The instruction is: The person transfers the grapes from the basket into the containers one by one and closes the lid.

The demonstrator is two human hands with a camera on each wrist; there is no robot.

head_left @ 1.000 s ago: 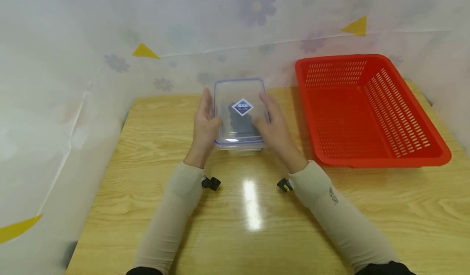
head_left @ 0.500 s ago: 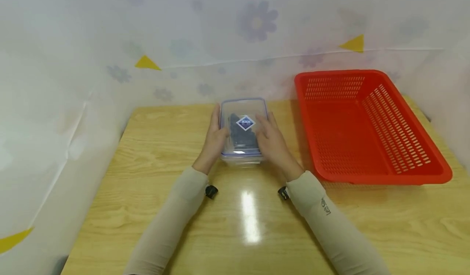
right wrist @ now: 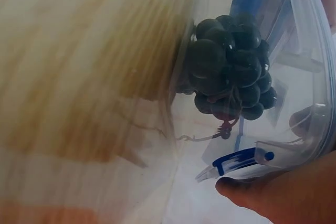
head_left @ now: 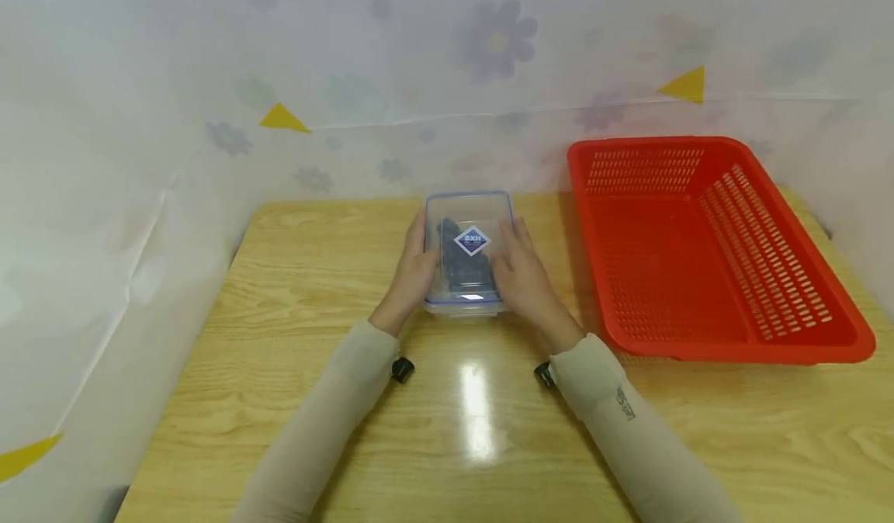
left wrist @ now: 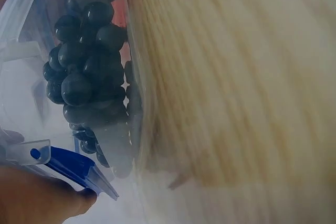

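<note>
A clear plastic food container with a blue-edged lid and a diamond "BXH" label stands on the table in the head view. Dark grapes lie inside in a bunch, their thin stem showing in the right wrist view. My left hand grips the container's left side, thumb over the lid's edge. On the right side my right hand holds it likewise. In the wrist views, a blue-and-clear side clip stands out from the wall with a left finger against it; a right finger touches the matching clip.
To the right of the container stands a red perforated plastic basket. The wood-grain table meets a flower-patterned sheet along its back and left sides. Yellow triangles mark the sheet.
The head view has tilted upward. The container has shifted slightly right relative to the basket, and the fingers of both hands, more spread before, lie closer along its sides.
</note>
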